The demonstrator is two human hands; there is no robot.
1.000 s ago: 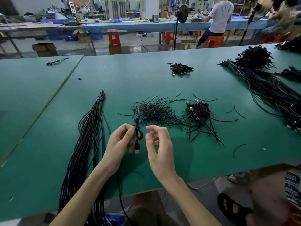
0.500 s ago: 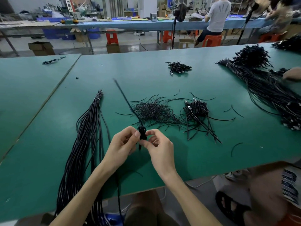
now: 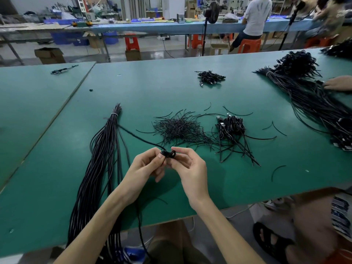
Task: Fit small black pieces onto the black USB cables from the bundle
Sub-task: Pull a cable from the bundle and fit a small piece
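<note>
Left hand and right hand meet over the near middle of the green surface, just above it. Between them I see the cable: thin, black, wound into a small tight loop. Both hands pinch that loop with thumb and forefinger tips, left from its left side, right from its right. The other fingers are curled loosely underneath with nothing in them.

One strand of the cable runs from the loop up and left toward the tied top of the bundle; it's motion-blurred. Another strand drops below the left hand and goes past the near edge of the surface. I can't tell whether a plug sits inside the loop.

The bundle lies left of the hands: many long black cables side by side, bound near the far end with a pale tie, tails hanging off the near edge.

Past the hands, a loose heap of thin black strips, a few strays scattered round it. Just right of that, a heap of coiled cables with silver plugs showing and loose ends sticking out toward me. A smaller heap sits farther back. At far right there's a second big bundle, with another person's hand resting on it.
</note>
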